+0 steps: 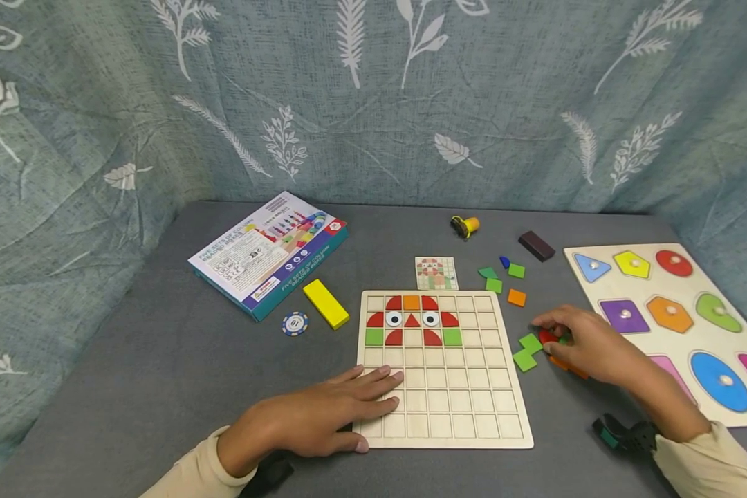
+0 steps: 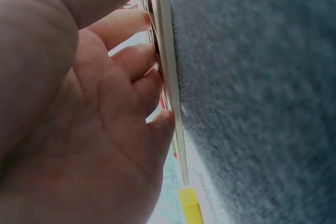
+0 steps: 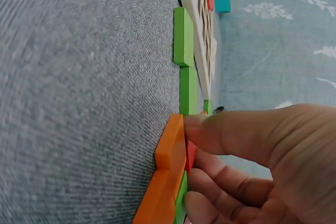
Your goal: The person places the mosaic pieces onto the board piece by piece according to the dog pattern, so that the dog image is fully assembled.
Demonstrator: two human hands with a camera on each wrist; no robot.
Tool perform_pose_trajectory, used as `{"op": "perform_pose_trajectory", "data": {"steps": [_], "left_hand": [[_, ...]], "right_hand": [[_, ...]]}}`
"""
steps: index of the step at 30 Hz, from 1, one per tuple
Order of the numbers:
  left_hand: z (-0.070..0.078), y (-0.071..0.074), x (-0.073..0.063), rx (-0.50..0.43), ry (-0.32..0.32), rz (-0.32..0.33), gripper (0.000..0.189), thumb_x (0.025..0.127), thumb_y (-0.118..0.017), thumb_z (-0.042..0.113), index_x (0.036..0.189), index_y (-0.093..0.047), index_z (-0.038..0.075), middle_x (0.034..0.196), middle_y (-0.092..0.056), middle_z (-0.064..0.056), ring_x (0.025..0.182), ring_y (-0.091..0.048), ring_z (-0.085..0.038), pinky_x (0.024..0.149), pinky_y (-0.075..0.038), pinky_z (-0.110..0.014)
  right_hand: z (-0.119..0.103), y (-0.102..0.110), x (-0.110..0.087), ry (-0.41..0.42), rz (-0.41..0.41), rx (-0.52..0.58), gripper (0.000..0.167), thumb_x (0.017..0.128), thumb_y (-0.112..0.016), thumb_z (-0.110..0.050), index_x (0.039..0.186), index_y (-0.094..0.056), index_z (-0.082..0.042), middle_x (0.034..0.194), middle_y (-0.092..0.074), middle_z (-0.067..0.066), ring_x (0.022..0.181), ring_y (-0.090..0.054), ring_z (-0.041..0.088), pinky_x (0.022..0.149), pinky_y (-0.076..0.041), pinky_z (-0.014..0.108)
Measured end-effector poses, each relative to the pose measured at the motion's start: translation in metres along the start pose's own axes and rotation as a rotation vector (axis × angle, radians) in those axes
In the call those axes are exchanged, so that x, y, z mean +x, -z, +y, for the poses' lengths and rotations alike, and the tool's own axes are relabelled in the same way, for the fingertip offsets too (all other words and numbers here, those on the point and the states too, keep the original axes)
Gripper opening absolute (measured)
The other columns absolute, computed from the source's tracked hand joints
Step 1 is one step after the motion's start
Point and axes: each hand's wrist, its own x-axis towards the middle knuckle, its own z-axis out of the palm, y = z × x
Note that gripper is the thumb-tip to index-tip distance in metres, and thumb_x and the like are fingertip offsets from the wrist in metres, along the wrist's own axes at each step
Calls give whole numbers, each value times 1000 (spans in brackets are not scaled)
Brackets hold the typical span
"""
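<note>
On the wooden grid board point(image 1: 473, 401), red, orange and green pieces with two eye discs point(image 1: 431, 319) form a face across the upper rows. My left hand point(image 1: 330, 415) lies with fingers spread over the board's lower left, thumb at its front edge. To the right of the board, my right hand point(image 1: 591, 346) reaches into a small pile, its thumb and curled fingers around a red piece point(image 3: 190, 155). Orange pieces point(image 3: 170, 148) lie right under the thumb. Green square pieces point(image 1: 525, 360) sit between that hand and the board. The right palm is hidden in the head view.
A pattern card point(image 1: 436, 273) stands behind the board, with loose pieces point(image 1: 517, 298) beside it. At left are a box point(image 1: 268, 256), a yellow block point(image 1: 326, 304) and a poker chip point(image 1: 295, 324). A shape puzzle point(image 1: 647, 325), dark block point(image 1: 537, 245) and small yellow-black toy point(image 1: 465, 226) are also out.
</note>
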Motion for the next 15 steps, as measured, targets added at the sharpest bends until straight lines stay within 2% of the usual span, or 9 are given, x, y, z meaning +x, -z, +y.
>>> {"op": "perform_pose_trajectory", "data": {"steps": [7, 15], "left_hand": [[4, -2, -2, 11, -21, 8, 56, 97, -61, 19, 148, -41, 9, 161, -18, -3, 147, -14, -20, 116, -19, -38], [3, -3, -1, -23, -17, 12, 58, 96, -62, 19, 149, -40, 9, 161, -19, -2, 146, -14, -18, 117, -17, -36]], "right_hand": [[-1, -3, 1, -4, -9, 30, 28, 82, -73, 4, 108, -71, -4, 101, -59, 5, 84, -52, 18, 68, -48, 32], [-2, -4, 2, -14, 18, 64, 28, 82, -70, 6, 110, -69, 0, 91, -56, 3, 78, -48, 17, 60, -43, 26]]}}
